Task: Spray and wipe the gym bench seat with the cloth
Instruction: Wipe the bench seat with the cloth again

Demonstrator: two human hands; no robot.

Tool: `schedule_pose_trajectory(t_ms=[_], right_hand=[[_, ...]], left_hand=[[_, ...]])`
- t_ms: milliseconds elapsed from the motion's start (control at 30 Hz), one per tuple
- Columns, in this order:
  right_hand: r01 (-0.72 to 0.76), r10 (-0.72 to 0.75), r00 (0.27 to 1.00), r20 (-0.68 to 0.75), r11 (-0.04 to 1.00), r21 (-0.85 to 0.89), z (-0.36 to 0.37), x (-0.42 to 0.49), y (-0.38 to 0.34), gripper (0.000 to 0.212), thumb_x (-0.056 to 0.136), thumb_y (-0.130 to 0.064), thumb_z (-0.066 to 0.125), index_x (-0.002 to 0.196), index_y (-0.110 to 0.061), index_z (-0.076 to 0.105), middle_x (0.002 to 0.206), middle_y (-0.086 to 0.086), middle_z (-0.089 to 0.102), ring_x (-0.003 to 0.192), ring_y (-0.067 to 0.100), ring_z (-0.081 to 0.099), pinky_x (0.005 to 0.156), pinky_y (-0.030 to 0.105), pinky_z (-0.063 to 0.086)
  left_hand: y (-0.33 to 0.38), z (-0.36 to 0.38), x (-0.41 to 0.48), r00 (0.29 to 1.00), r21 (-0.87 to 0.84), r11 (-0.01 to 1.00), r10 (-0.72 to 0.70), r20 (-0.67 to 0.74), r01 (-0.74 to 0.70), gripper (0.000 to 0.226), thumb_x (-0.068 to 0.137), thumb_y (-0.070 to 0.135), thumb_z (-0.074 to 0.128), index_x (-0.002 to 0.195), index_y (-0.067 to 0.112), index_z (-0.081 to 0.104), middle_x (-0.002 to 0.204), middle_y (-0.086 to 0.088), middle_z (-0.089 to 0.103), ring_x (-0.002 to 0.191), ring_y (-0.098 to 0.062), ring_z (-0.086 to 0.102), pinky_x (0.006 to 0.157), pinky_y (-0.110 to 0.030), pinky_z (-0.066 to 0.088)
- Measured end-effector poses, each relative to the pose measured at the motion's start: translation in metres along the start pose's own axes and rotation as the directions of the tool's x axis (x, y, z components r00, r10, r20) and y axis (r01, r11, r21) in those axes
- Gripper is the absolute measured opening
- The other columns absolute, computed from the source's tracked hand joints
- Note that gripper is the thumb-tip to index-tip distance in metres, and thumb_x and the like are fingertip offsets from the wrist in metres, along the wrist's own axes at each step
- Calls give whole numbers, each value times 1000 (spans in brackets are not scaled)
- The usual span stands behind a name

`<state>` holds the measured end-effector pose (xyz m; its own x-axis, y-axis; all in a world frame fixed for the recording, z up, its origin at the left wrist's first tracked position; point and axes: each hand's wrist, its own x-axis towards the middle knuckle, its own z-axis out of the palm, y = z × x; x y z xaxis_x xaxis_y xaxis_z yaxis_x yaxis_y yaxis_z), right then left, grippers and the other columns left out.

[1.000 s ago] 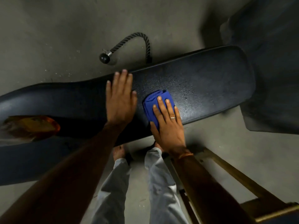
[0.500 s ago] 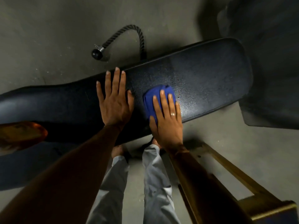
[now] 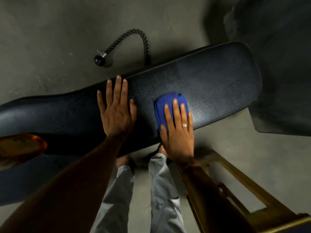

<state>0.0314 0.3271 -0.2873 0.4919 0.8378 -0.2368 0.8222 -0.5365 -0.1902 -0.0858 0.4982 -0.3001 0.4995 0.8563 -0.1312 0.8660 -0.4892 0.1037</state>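
Head view, looking down. The black padded gym bench seat (image 3: 210, 91) runs as a long counter from the left edge of the frame up toward the upper right, where its rounded end lies. Fine specks, apparently droplets, show on its textured surface right of centre.

Your right hand (image 3: 178, 132) lies just right of centre, palm down, fingers (image 3: 175, 113) spread over the blue cloth (image 3: 168, 103). Its grip is not clenched: the flat hand presses the bunched cloth onto the counter near the lower edge of the seat. A ring (image 3: 184, 125) sits on one finger. The cloth shows above and to the left of the fingers and touches the seat.

Your left hand (image 3: 116, 111) lies just left of centre, flat on the seat, fingers extended toward the top of the frame; its grip is released and holds nothing. The two hands lie near each other, apart, with bare seat between them.

On the concrete floor (image 3: 50, 39), in the upper middle of the frame, a black rope handle (image 3: 134, 39) curves to a rubber end knob (image 3: 99, 60); its other end passes behind the seat. An orange object (image 3: 21, 147), blurred, sits at the left edge below the bench. Grey trouser legs (image 3: 161, 190) occupy the bottom centre, and a yellow metal frame (image 3: 244, 182) crosses the lower right.
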Motion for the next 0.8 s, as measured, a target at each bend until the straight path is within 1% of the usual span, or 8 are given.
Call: schedule_pose_trajectory(t_ms=[67, 233, 300, 400, 500, 567, 633, 800], right_hand=[[-6, 6, 1000, 7, 1000, -1, 4, 4, 6, 68, 107, -45, 32, 166, -27, 4, 175, 10, 8, 162, 29, 3, 129, 58, 18], [-94, 98, 986, -135, 995, 35, -19, 145, -8, 62, 108, -44, 27, 166, -25, 21, 175, 10, 15, 162, 29, 11, 130, 53, 13], [-98, 100, 984, -147, 995, 18, -23, 166, -5, 61, 108, -45, 24, 166, -25, 22, 175, 8, 16, 162, 28, 11, 130, 53, 13], [-95, 96, 985, -146, 995, 14, -13, 111, 1, 62, 109, -42, 26, 167, -25, 14, 176, 6, 10, 163, 26, 6, 131, 51, 13], [-98, 99, 994, -42, 995, 10, 3, 18, 7, 69, 108, -42, 30, 167, -26, -2, 176, 9, 2, 162, 25, -6, 131, 55, 12], [-83, 83, 996, -25, 996, -17, 9, -1, 11, 72, 107, -43, 31, 165, -27, -7, 175, 10, 2, 161, 24, -9, 131, 57, 12], [-81, 81, 996, -23, 997, -14, 3, 28, 14, 69, 107, -44, 30, 166, -28, -2, 175, 10, 5, 162, 26, -5, 131, 56, 12], [-124, 126, 985, -121, 992, 20, -27, 157, 19, 62, 108, -45, 23, 167, -26, 16, 176, 9, 10, 163, 29, 6, 131, 53, 10]], left_hand=[[0, 0, 0, 1000, 5, 1000, 4, -12, -4, 62, 104, 37, 32, 162, 22, 20, 171, 1, 13, 159, -22, 8, 127, -55, 10], [0, 3, -2, 999, 4, 1000, 12, -34, -12, 62, 103, 37, 34, 162, 21, 23, 171, 1, 17, 159, -23, 12, 127, -54, 10], [0, 4, 0, 999, 1, 1000, 9, -31, -9, 62, 103, 37, 34, 162, 21, 22, 171, 1, 16, 159, -23, 12, 127, -54, 10], [1, 1, -2, 1000, -5, 1000, 4, -19, -4, 62, 104, 37, 35, 162, 21, 21, 171, 1, 15, 159, -23, 11, 127, -55, 11], [2, -2, -1, 1000, -11, 1000, 4, -7, -4, 62, 104, 36, 34, 162, 21, 20, 171, 0, 14, 159, -23, 9, 127, -55, 10], [2, -2, -1, 1000, -13, 1000, 5, -10, -5, 62, 104, 36, 33, 162, 21, 20, 171, 1, 13, 159, -23, 9, 127, -54, 9], [2, -1, -1, 1000, -11, 1000, 8, -12, -9, 62, 103, 36, 34, 162, 21, 21, 171, 1, 14, 159, -23, 10, 127, -54, 9], [-1, 3, -1, 999, -14, 1000, 15, -29, -15, 62, 103, 36, 34, 162, 20, 22, 171, 0, 16, 159, -24, 11, 127, -54, 9]])
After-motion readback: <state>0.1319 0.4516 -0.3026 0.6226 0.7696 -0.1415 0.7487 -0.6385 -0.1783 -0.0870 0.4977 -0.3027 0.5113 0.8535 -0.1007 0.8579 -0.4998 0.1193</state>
